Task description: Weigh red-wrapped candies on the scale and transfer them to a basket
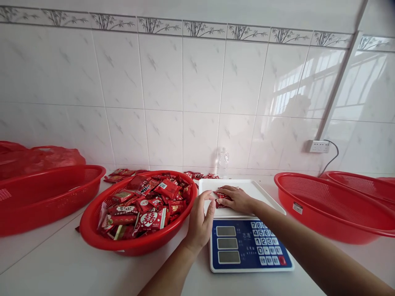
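Note:
A digital scale (pixel 251 246) with a blue keypad panel and a white weighing tray (pixel 262 195) is in front of me. Small red packets (pixel 221 202) lie at the left of the tray. My right hand (pixel 234 198) is over them from the right, fingers and thumb around them, hiding part of them. Beside the tray's left edge is my left hand (pixel 201 220), its thumb and fingers apart, with nothing visible in it. Close to its left stands a red plastic basket (pixel 101 245) heaped with wrapped snack packets (pixel 148 205), mostly red.
Another red basket (pixel 46 209) stands at far left, with red plastic bags (pixel 52 158) behind it. More red baskets (pixel 324 218) are to the right. Loose packets (pixel 119 176) and a clear bottle (pixel 224 162) are by the tiled wall. A wall socket (pixel 319 146) has a dark cable.

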Demonstrator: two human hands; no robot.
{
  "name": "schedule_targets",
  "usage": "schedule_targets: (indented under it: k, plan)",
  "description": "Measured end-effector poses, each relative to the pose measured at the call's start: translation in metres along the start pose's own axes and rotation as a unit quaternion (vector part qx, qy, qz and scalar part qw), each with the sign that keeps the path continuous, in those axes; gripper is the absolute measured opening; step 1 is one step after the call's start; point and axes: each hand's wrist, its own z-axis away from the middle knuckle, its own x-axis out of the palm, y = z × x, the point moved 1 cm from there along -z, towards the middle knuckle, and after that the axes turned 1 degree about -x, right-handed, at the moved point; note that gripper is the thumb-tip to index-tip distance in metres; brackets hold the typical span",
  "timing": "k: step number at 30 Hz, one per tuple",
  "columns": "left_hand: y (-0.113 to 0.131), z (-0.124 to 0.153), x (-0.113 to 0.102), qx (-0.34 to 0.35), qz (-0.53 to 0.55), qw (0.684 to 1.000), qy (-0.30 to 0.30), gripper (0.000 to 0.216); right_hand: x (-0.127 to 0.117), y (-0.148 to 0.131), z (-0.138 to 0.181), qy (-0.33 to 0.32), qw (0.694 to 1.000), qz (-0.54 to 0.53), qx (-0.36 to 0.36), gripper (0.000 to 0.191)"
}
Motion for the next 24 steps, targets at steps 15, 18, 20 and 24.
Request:
schedule_targets:
  k: [15, 18, 20, 24]
  plan:
    - [0.003, -0.001, -0.002, -0.006, -0.014, 1.000, -0.011, 0.023, 0.002, -0.008, 0.005, 0.082, 0.996, 0.033, 0.009, 0.032]
    - [0.002, -0.002, -0.002, 0.000, -0.013, 1.000, -0.016, 0.026, -0.001, -0.009, 0.005, 0.096, 0.995, 0.035, 0.018, 0.025]
    - [0.002, -0.002, -0.002, 0.002, -0.010, 1.000, -0.019, 0.027, -0.002, -0.008, 0.005, 0.101, 0.994, 0.031, 0.025, 0.022]
    - [0.003, -0.002, -0.002, 0.003, -0.010, 1.000, -0.018, 0.025, -0.007, -0.002, 0.004, 0.110, 0.992, 0.012, 0.054, 0.021]
